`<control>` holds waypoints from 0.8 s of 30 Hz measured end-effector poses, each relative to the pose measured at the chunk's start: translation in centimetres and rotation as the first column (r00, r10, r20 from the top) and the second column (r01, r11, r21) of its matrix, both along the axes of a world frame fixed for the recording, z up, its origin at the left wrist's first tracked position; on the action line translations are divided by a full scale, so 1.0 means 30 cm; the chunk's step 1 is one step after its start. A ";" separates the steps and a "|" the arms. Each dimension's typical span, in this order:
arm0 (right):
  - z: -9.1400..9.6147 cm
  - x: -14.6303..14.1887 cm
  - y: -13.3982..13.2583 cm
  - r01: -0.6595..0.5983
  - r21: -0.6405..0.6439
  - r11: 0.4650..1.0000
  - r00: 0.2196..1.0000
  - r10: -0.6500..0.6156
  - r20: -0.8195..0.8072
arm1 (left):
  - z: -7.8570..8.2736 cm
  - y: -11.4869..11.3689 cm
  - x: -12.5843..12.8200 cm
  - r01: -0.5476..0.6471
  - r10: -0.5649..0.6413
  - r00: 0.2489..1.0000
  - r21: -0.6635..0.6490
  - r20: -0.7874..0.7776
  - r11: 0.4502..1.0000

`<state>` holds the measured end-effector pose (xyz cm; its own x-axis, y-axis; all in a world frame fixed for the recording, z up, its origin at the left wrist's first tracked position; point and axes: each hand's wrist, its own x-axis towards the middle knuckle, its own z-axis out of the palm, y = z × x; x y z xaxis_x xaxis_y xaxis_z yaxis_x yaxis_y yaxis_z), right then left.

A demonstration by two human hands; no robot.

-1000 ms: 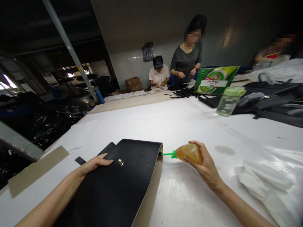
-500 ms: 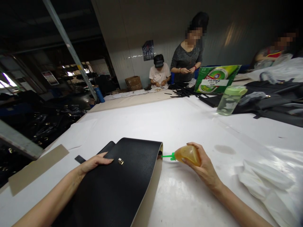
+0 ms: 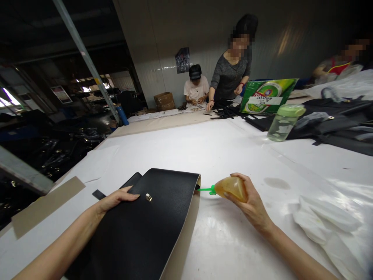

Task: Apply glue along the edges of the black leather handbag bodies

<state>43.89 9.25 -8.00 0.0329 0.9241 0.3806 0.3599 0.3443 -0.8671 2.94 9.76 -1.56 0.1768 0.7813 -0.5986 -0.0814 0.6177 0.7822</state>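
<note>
A black leather flap piece (image 3: 151, 221) with a small gold clasp (image 3: 149, 197) lies on the white table (image 3: 204, 155) in front of me. My left hand (image 3: 116, 199) rests flat on its left part, fingers stretched toward the clasp. My right hand (image 3: 252, 204) is wrapped around an amber squeeze bottle (image 3: 231, 187) with a green nozzle (image 3: 205, 190). The nozzle tip touches the flap's far right edge, where the pale lining shows.
A clear bottle with a green cap (image 3: 284, 122), a green printed bag (image 3: 266, 96) and black bags (image 3: 335, 124) stand at the far right. White plastic wrap (image 3: 326, 225) lies near my right arm. A cardboard strip (image 3: 43, 206) lies left. Three people work at the far end.
My hands and the bottle have barely moved. The standing person at the far end has lowered one hand to the table.
</note>
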 end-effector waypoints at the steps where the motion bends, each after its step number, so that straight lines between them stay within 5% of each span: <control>1: 0.004 -0.001 0.004 0.013 0.012 1.000 1.000 -0.013 0.001 | 0.002 -0.001 0.002 0.001 -0.001 1.000 -0.001 0.000 1.000; 24: -0.013 -0.009 0.000 0.034 0.071 0.997 0.998 -0.038 0.056 | 0.018 -0.009 0.012 -0.006 0.006 1.000 -0.038 -0.006 0.999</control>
